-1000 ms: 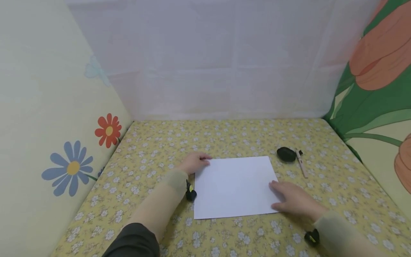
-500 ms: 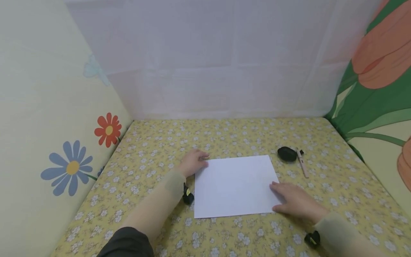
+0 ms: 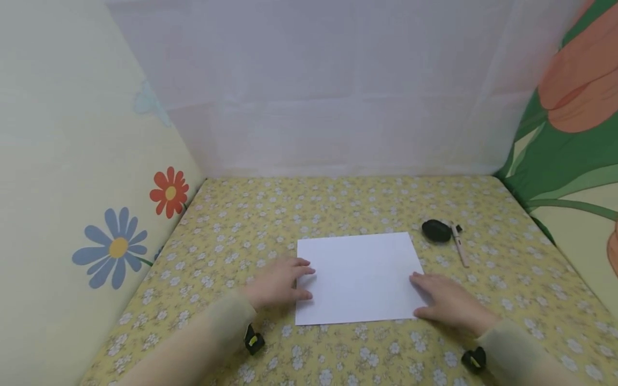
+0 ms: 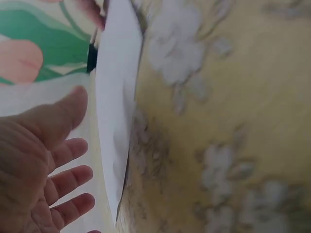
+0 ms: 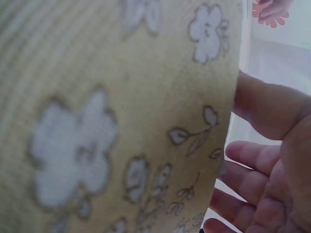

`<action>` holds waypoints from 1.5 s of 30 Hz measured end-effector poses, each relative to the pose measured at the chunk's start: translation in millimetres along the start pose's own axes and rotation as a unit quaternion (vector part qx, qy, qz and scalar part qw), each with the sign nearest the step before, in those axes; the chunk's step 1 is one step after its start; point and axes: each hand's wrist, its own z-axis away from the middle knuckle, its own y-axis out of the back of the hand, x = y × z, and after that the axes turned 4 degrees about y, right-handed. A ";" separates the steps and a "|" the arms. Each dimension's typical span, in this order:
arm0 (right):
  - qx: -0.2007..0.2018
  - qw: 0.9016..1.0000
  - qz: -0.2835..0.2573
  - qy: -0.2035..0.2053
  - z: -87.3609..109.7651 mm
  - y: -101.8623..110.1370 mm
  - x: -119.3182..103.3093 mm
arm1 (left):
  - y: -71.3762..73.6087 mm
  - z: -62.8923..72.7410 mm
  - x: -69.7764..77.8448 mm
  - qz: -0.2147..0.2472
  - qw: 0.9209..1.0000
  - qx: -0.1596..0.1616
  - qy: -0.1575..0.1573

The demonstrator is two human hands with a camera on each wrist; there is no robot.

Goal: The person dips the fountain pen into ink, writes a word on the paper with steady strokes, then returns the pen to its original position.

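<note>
A blank white sheet of paper [image 3: 357, 279] lies flat on the flowered cloth. Over its left edge hovers or rests my left hand [image 3: 277, 281], fingers spread and loosely extended. The left wrist view shows that hand [image 4: 29, 150] with a gap between the thumb and the paper [image 4: 116, 82]. On the paper's right edge my right hand [image 3: 449, 303] rests with extended fingers, thumb near the lower right corner. In the right wrist view, the fingers of this hand [image 5: 277, 179] touch the sheet's edge, partly hidden behind the cloth's surface.
Beyond the paper's upper right corner lies a black oval object [image 3: 436, 231]. Right beside it is a slim pale pink pen-like object [image 3: 460, 246] with a small black piece near its top. Yellow flowered cloth [image 3: 338, 203] covers the table, and walls enclose its back and sides.
My left hand has left the paper's upper left corner and come down toward the middle of the left edge, its fingers spreading. The right hand and the sheet stay nearly in place.
</note>
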 end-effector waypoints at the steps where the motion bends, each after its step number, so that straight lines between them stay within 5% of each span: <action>1: -0.001 1.000 -0.001 -0.001 0.1 0.0 -0.2 | -0.8 4.2 2.8 -0.012 1.000 -0.007 -0.004; 11: -0.012 1.000 0.000 0.024 5.1 -0.1 1.0 | -14.7 25.0 12.1 -0.085 0.994 -0.060 -0.030; 28: -0.028 0.999 0.004 0.020 -2.4 2.9 -1.3 | -16.3 23.4 -11.5 -0.021 0.998 -0.054 -0.015; 35: -0.022 0.998 0.023 0.051 -14.7 2.4 1.0 | -10.4 15.8 -23.8 -0.004 0.998 -0.060 0.006; 45: -0.034 0.999 -0.004 0.039 -24.6 7.2 3.7 | -5.9 8.3 -28.4 -0.023 0.997 -0.070 -0.026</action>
